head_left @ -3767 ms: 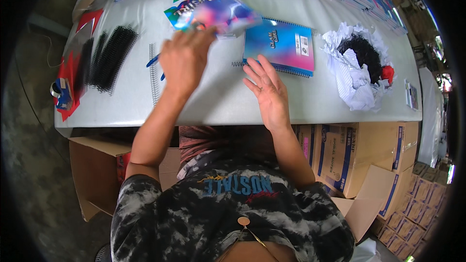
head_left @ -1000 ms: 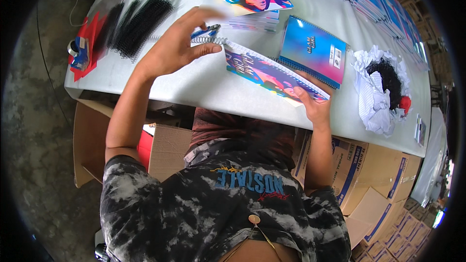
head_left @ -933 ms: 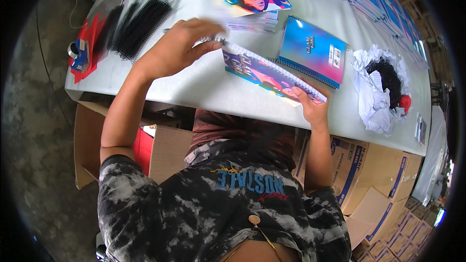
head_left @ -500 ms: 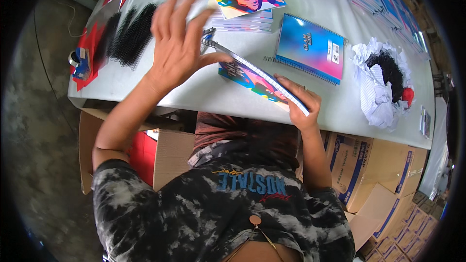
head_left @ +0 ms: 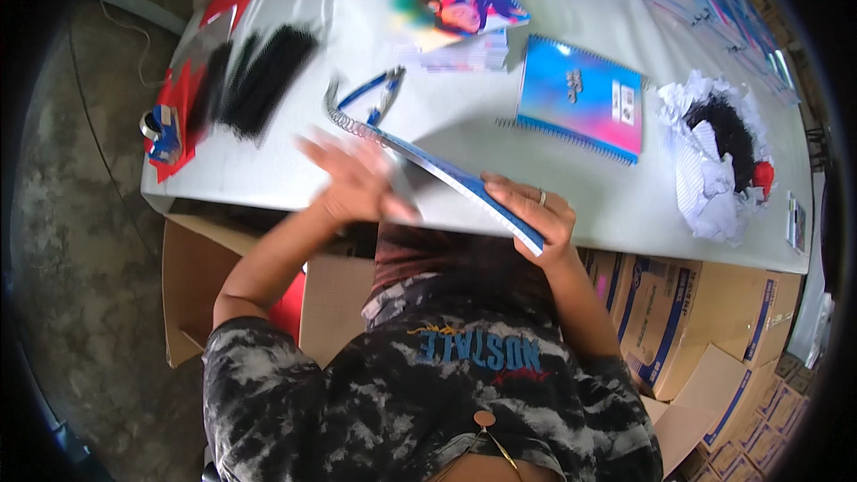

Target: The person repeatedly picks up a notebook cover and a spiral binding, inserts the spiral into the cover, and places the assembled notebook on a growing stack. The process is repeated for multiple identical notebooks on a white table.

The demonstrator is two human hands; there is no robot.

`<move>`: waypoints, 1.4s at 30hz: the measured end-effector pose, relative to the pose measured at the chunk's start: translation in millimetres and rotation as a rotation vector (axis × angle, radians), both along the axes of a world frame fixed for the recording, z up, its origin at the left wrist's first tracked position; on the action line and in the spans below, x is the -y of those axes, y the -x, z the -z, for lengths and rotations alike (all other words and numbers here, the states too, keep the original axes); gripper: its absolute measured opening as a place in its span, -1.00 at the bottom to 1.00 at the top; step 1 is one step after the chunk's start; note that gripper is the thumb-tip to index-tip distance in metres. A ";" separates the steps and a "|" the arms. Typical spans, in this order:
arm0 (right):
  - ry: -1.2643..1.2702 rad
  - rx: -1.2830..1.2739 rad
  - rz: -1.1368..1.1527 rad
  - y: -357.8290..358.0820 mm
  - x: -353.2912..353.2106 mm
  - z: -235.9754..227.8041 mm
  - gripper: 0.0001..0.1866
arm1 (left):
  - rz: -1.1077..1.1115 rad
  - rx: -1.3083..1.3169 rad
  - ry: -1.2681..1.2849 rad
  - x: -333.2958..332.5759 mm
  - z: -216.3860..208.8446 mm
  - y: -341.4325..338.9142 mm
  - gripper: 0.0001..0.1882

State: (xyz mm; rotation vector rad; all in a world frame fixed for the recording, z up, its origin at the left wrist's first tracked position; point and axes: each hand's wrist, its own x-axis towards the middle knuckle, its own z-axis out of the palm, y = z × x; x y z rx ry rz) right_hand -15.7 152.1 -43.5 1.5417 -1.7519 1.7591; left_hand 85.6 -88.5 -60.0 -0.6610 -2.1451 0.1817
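Observation:
My right hand [head_left: 540, 214] grips the lower right end of a spiral notebook [head_left: 464, 183], held edge-on above the table's front edge with its page edges showing. A loose wire coil [head_left: 353, 125] sticks out past the notebook's upper left end. My left hand [head_left: 357, 180], blurred by motion, is just below that coil with its fingers stretched out and nothing visible in them. Blue-handled pliers [head_left: 373, 94] lie on the table behind the coil. To the right lies a blue and pink spiral notebook [head_left: 580, 98].
A stack of notebooks [head_left: 460, 9] with colourful covers stands behind. Black coils [head_left: 263, 80], red sheets [head_left: 178, 116] and a blue tape dispenser [head_left: 163, 136] lie left. Crumpled white paper [head_left: 705, 170] holds black coils at right. Cartons [head_left: 665, 312] stand beneath the table.
My left hand has come down from above the notebook's upper end to below the coil. The notebook has tipped, so its colourful cover no longer shows. The whole view has shifted slightly.

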 end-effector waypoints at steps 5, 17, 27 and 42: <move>-0.026 -0.058 -0.005 -1.3 9.0 -3.9 -0.70 | -0.154 -0.149 -0.406 0.2 -3.4 33.0 -0.20; -0.023 -0.024 -0.017 -1.6 4.3 -3.6 -0.68 | 0.108 -0.004 -0.229 -21.8 -3.5 -2.2 -0.10; -0.059 -0.008 -0.030 -9.1 13.7 -7.9 -0.72 | 0.104 -0.229 -0.299 -0.9 -37.0 33.4 0.11; -0.051 0.018 0.038 -2.3 25.3 0.0 -0.59 | 0.242 0.131 -0.195 -50.6 1.3 13.4 0.02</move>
